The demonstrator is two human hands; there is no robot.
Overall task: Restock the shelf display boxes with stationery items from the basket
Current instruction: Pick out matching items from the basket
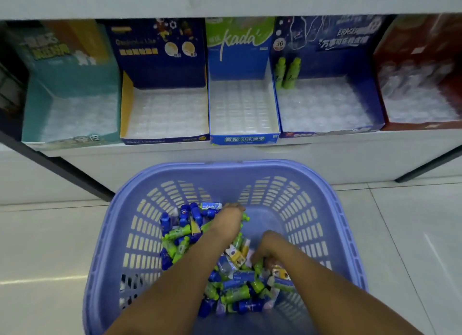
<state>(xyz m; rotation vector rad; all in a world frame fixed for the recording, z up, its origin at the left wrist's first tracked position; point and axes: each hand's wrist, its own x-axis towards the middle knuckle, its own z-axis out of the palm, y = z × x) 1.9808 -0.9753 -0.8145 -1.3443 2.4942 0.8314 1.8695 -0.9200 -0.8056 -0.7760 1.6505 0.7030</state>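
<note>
A purple plastic basket point(332, 209) stands on the floor below the shelf and holds a heap of small stationery items point(232, 289): green and blue bottle-shaped erasers and little packets. Both my hands are down in the heap. My left hand point(231, 216) is at its far side, fingers curled over a green bottle-shaped eraser point(246, 218) that sticks out beside them. My right hand point(265, 248) is nearer, fingers and thumb curled round another green eraser point(258, 268). On the shelf, the dark blue eraser box point(375, 104) holds two green bottle erasers point(287, 72).
Along the shelf stand a teal box point(32, 114), a navy and yellow box point(126, 104), a blue "kada" box point(245, 139) and a red box point(385, 67), each lined with clear plastic trays. Black shelf legs point(75, 177) flank the basket on the pale tiled floor point(412, 234).
</note>
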